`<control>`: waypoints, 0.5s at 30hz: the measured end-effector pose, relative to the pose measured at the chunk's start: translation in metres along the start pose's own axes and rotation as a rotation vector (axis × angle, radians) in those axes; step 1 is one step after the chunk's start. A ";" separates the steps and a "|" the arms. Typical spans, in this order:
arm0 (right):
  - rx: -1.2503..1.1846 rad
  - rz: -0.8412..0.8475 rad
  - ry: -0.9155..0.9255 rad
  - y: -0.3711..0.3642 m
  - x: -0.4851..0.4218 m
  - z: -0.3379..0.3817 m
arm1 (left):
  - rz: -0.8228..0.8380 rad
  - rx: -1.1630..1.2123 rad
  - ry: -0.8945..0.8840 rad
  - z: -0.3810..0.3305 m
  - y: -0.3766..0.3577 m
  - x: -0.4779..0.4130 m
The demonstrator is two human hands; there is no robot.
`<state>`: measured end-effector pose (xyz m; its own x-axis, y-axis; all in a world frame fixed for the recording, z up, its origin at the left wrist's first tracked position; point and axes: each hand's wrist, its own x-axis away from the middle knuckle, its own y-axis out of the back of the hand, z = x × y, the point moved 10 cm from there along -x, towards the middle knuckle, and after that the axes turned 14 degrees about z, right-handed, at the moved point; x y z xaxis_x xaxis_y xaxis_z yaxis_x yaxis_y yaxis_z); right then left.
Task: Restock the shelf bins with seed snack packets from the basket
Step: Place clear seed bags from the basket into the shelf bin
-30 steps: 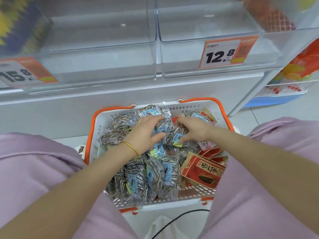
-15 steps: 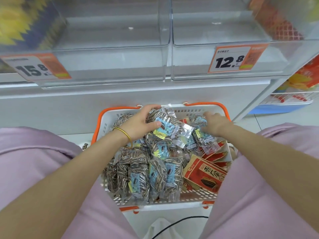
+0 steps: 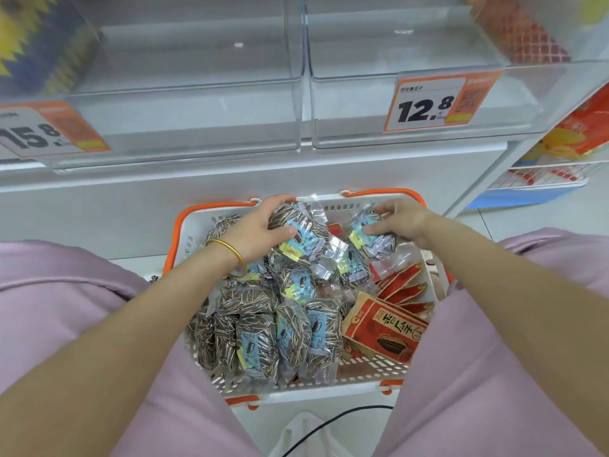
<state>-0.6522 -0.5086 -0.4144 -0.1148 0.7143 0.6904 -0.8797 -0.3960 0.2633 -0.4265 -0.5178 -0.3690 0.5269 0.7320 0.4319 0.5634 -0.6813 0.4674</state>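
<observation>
Left hand (image 3: pixel 257 230) and right hand (image 3: pixel 407 225) have drawn apart and risen toward the far rim of the basket (image 3: pixel 192 232), each lifting a packet off the heap. Nearest, at 6 o'clock, seed snack packets (image 3: pixel 260 341) crowd the basket, with red paper packets (image 3: pixel 385 328) at its 4 o'clock. Farther on, the left hand's fingers curl round one striped-seed packet (image 3: pixel 298 225) at 11 o'clock, and the right hand grips a second packet (image 3: pixel 369 237) at 1 o'clock. Beyond, at 12 o'clock, two clear shelf bins (image 3: pixel 184 120) carry price tags (image 3: pixel 435 102).

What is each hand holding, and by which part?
Left hand grips one clear seed packet round its left end; right hand grips a second seed packet round its right side.
</observation>
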 end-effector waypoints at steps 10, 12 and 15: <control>-0.219 0.379 0.187 -0.056 0.024 0.047 | -0.068 0.207 0.053 0.017 0.012 0.005; -0.280 0.427 0.220 -0.063 0.028 0.053 | -0.056 0.306 0.079 0.019 0.010 0.008; -0.318 0.444 0.248 -0.068 0.031 0.057 | -0.061 0.464 0.098 0.018 0.008 0.011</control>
<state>-0.5696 -0.4921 -0.3726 -0.5740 0.6485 0.5000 -0.8132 -0.5231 -0.2551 -0.4046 -0.5150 -0.3747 0.4339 0.7526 0.4953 0.8281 -0.5497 0.1099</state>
